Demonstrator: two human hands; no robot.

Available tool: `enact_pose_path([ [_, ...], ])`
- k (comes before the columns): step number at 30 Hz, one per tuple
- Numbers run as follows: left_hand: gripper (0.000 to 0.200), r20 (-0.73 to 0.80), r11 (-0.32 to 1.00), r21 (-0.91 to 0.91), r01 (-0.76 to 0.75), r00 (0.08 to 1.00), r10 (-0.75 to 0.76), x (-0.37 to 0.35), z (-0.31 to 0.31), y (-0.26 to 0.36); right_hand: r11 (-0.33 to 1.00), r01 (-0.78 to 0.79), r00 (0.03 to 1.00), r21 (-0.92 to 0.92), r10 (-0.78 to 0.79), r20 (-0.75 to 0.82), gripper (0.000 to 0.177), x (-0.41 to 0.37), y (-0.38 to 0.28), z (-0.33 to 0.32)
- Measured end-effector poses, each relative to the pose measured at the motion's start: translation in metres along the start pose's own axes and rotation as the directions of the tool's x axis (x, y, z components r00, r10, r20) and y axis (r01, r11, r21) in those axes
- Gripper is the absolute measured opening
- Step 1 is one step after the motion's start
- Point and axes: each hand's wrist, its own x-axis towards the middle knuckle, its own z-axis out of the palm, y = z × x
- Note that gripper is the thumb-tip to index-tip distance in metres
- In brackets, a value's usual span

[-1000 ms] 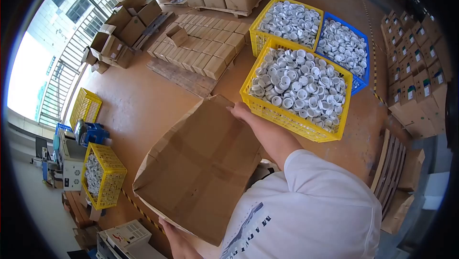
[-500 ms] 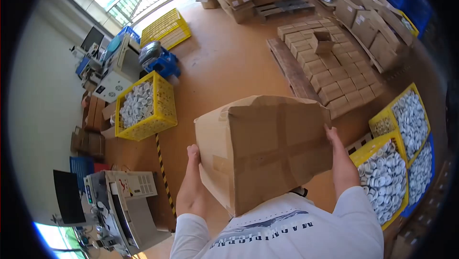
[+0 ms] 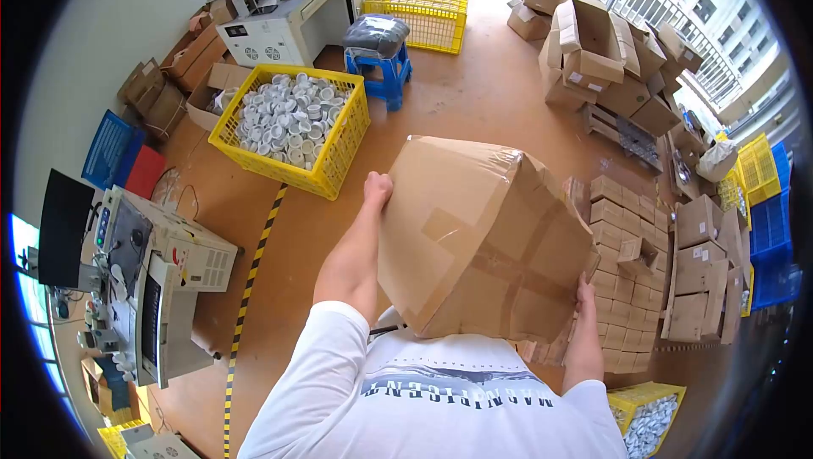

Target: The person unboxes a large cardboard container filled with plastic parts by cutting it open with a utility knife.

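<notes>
A large brown cardboard box [image 3: 487, 243] is held up against my chest, tilted, with tape bands along its faces. My left hand [image 3: 378, 189] grips its left side near the far edge, the fingers mostly hidden behind the cardboard. On the opposite side my right hand [image 3: 585, 291] is closed on the right edge of the box. Beyond the left hand stands a yellow crate [image 3: 334, 167] filled with small white round parts [image 3: 284, 120].
Stacked small boxes [image 3: 614, 290] sit on the right. Open cartons [image 3: 584, 44] are piled at the back. A blue stool [image 3: 385, 78] carries a grey bundle. White machines [image 3: 203, 260] line the left, beside striped floor tape [image 3: 247, 298]. Another yellow crate [image 3: 627, 400] stands lower right.
My body and view have turned left while carrying the box. The yellow crate of white parts appears closer, and the stacked boxes have shifted lower in the view.
</notes>
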Motion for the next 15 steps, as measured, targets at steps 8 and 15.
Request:
enact_pose_path([
  [8, 0.046, -0.014, 0.998, 0.064, 0.004, 1.000, -0.003, 0.240, 0.008, 0.121, 0.986, 0.119, 0.993, -0.115, -0.120, -0.007, 0.079, 0.114, -0.200, 0.181],
  [15, 0.044, -0.103, 0.989, 0.079, 0.122, 0.988, -0.113, 0.496, 0.058, 0.166, 0.944, 0.150, 0.986, -0.296, -0.119, 0.120, 0.086, 0.319, -0.398, 0.344],
])
